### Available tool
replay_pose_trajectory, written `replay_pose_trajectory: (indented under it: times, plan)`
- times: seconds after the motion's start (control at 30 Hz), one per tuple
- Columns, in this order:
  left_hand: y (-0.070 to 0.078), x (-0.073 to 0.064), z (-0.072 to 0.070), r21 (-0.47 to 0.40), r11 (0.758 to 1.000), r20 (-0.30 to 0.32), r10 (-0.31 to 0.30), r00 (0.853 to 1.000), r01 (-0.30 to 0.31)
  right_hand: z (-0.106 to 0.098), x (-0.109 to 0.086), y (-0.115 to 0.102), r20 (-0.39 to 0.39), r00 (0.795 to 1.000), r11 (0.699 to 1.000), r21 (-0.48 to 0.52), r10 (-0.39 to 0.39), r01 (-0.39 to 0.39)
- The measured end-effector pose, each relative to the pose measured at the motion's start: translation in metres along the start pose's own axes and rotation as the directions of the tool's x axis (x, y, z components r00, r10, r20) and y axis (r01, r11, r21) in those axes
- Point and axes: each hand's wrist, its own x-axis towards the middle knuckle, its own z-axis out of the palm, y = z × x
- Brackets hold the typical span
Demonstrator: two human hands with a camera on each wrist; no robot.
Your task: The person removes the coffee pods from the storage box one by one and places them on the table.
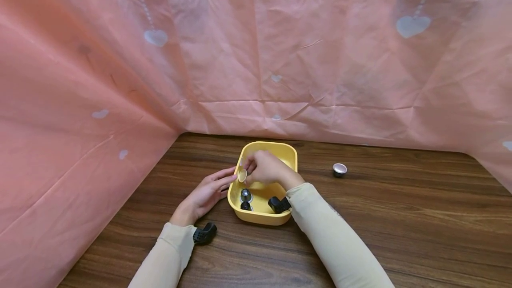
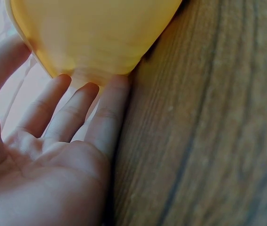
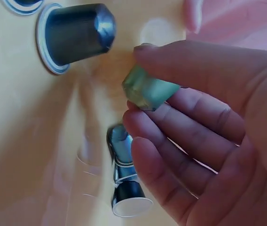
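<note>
My right hand (image 1: pixel 266 168) reaches into a yellow plastic bin (image 1: pixel 262 221) and pinches a green coffee capsule (image 3: pixel 152 89) between thumb and fingers. In the head view the pale lid of that capsule (image 1: pixel 242 175) shows near the bin's left wall. Along the outside of that wall my left hand (image 1: pixel 210 190) rests with extended fingers, their tips touching the bin, the thumb at its rim (image 2: pixel 27 44). Two dark capsules (image 1: pixel 246 195) (image 1: pixel 245 206) stand at the near left of the bin floor. Close up, a dark capsule (image 3: pixel 74 35) and a black one (image 3: pixel 129 190) appear beside my right hand.
A dark capsule with a pinkish lid (image 1: pixel 340 170) stands on the wooden table (image 1: pixel 400 217) to the right of the bin. Pink curtains with hearts (image 1: pixel 300 57) close off the back and left. Black wrist devices (image 1: pixel 205 234) sit at both my cuffs.
</note>
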Motion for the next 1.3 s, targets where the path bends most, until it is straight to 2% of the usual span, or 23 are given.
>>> replay_pose_trajectory:
  times: [0.3, 0.53, 0.73, 0.83, 1.2, 1.3]
  plan:
    - [0.000, 0.000, 0.001, 0.001, 1.000, -0.008, 0.001, 1.000, -0.001, -0.015, -0.008, -0.005, -0.051, 0.999, 0.986, 0.167, 0.011, -0.002]
    - [-0.002, -0.001, 0.003, -0.012, 1.000, -0.001, 0.009, 1.000, -0.009, -0.034, -0.021, -0.004, -0.105, 0.994, 0.977, 0.211, 0.040, -0.017]
    - [-0.001, 0.000, 0.002, 0.004, 1.000, 0.000, 0.000, 1.000, 0.000, -0.045, -0.036, 0.005, -0.137, 0.990, 0.924, 0.381, 0.027, 0.028]
    - [0.000, -0.001, 0.001, 0.014, 1.000, -0.005, 0.005, 1.000, -0.005, -0.046, -0.042, 0.010, -0.164, 0.985, 0.900, 0.434, 0.048, 0.028]
    - [0.001, 0.000, 0.000, 0.017, 1.000, -0.002, 0.001, 1.000, -0.001, -0.052, -0.051, 0.017, -0.222, 0.969, 0.855, 0.518, 0.112, 0.020]
    - [0.004, 0.001, 0.002, 0.020, 1.000, -0.002, 0.002, 1.000, -0.002, -0.056, -0.056, 0.022, -0.241, 0.962, 0.851, 0.525, 0.127, 0.019]
